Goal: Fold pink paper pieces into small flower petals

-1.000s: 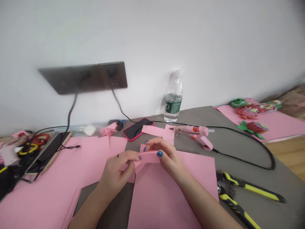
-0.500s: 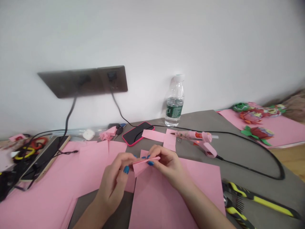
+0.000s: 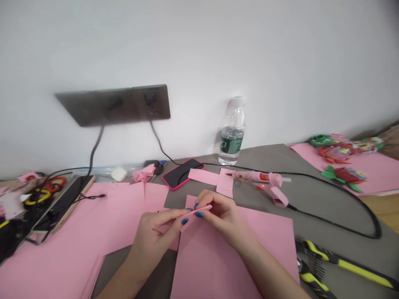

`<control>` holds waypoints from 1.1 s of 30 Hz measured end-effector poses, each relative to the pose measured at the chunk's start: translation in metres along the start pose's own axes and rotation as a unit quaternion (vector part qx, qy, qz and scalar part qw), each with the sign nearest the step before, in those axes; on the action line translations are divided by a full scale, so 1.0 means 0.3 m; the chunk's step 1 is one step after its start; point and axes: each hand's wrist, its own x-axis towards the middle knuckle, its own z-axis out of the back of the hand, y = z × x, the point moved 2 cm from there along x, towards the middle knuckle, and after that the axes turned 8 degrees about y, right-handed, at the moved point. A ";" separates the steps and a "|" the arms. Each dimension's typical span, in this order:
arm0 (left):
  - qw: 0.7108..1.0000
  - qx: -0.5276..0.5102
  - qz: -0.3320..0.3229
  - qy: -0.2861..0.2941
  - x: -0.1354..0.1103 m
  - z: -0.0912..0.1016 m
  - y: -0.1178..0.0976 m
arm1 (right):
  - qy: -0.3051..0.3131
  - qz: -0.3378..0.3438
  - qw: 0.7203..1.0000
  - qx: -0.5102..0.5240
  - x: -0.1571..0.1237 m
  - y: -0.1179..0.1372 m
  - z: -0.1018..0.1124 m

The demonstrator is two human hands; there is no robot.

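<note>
Both hands pinch a small folded strip of pink paper point(image 3: 195, 212) just above a large pink sheet point(image 3: 218, 257) at the middle of the grey table. My left hand point(image 3: 157, 232) holds the strip's left end between thumb and fingers. My right hand point(image 3: 220, 218) grips its right end, fingers curled. The strip looks thin and edge-on, folded nearly flat. Blue polish shows on the nails of both hands.
A pink glue gun point(image 3: 264, 182) with a black cord lies behind the hands. A water bottle point(image 3: 232, 133) and a phone point(image 3: 182, 173) stand near the wall. Yellow-handled shears point(image 3: 339, 265) lie at the right. Paper flowers point(image 3: 339, 160) sit far right, more pink sheets point(image 3: 62, 249) and clutter left.
The paper strip has been folded flatter between my fingers. My left fingers have stretched along it, and the view has shifted slightly to the left.
</note>
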 end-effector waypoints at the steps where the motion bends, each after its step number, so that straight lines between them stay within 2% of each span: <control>1: 1.000 -0.004 -0.001 0.003 0.001 0.001 -0.001 | 0.000 -0.003 1.000 0.001 0.000 0.001 0.000; 8: 1.000 0.019 0.005 0.024 0.001 0.006 0.026 | 0.012 -0.015 1.000 -0.001 0.000 0.003 -0.003; 12: 1.000 0.026 0.015 0.002 0.000 0.007 0.029 | 0.004 -0.016 1.000 -0.012 -0.001 -0.005 -0.001; 17: 0.998 0.044 0.006 -0.039 0.002 0.017 0.018 | -0.042 -0.032 0.999 -0.002 -0.007 -0.014 0.006; 22: 0.995 0.085 -0.012 -0.048 -0.002 0.023 0.017 | -0.045 -0.028 0.999 0.001 -0.004 -0.012 0.006; 28: 0.988 0.113 -0.026 -0.104 -0.013 0.027 0.021 | -0.047 -0.048 0.997 0.034 0.005 -0.022 0.013; 33: 0.989 0.115 -0.039 -0.087 -0.007 0.021 0.006 | -0.027 -0.055 0.997 0.047 0.009 -0.015 0.009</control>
